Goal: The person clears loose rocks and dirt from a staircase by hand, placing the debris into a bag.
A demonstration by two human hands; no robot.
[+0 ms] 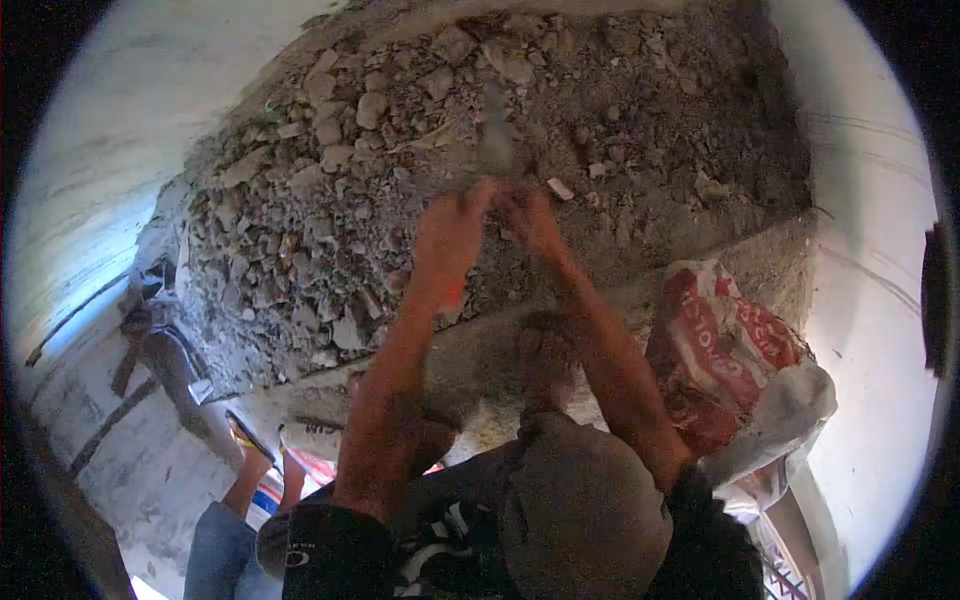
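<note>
Both my hands reach forward over a bed of broken rubble (330,210) and nearly meet. My left hand (455,228) is closed, its fingers curled near my right hand (528,212), which is also curled closed. Just beyond them is a long grey blurred shape (497,140), which seems to extend from the hands; its kind is smeared by motion. A small red-orange thing (452,296) shows beside my left wrist, mostly hidden. The fingertips are blurred, so what each hand grips cannot be made out.
A red and white printed sack (715,350) lies at the right, against a pale wall (870,300). A low ledge (500,340) edges the rubble on my side. Another person's sandalled feet (245,440) stand at the lower left. A small pale chip (560,189) lies right of my hands.
</note>
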